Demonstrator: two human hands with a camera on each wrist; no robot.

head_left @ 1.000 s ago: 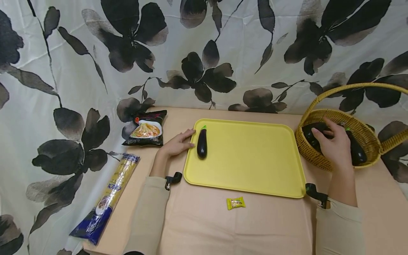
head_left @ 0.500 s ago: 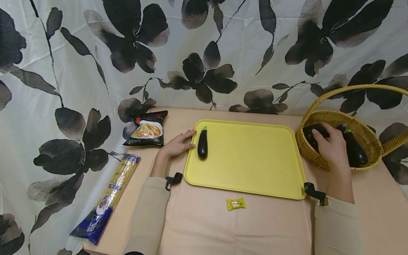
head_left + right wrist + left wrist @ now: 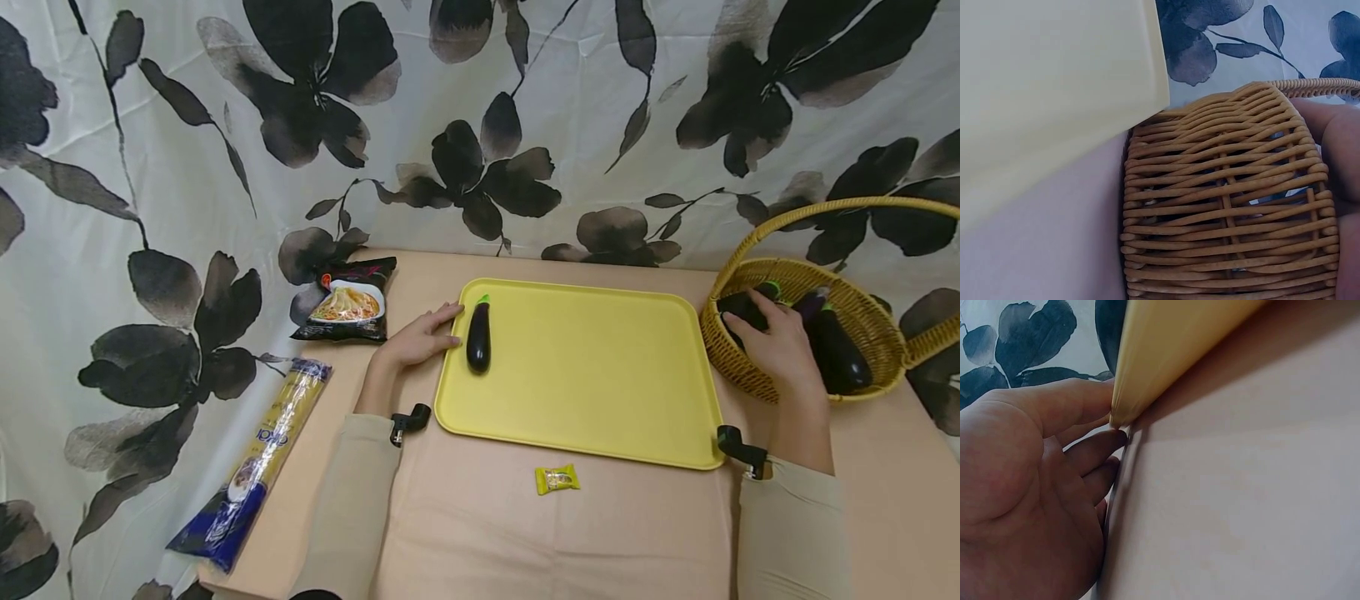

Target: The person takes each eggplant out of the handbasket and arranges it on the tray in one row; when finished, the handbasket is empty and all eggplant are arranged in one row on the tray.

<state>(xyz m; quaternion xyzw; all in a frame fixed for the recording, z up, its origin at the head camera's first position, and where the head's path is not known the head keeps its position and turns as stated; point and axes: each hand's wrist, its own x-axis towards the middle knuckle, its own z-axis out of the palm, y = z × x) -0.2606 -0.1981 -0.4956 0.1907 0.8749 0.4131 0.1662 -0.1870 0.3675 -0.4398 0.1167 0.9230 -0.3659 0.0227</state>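
In the head view my left hand rests its straight fingers against the left rim of a yellow tray. The left wrist view has the thumb and fingertips touching the tray's edge from outside. One small dark eggplant with a green cap lies near the tray's left side. At the right, my right hand reaches into a wicker basket and grips a dark eggplant at its left side, fingers partly hidden. Beside the hand lies another eggplant, and a purplish one behind it.
A small yellow-green wrapped packet lies in front of the tray. Left of the left arm are a black noodle packet and a long spaghetti pack. The basket's tall handle arches over its opening; a floral curtain hangs behind the table.
My right hand has settled lower in the basket, its fingers closing round the left eggplant, whose green cap now shows. The left hand stays at the tray's rim.
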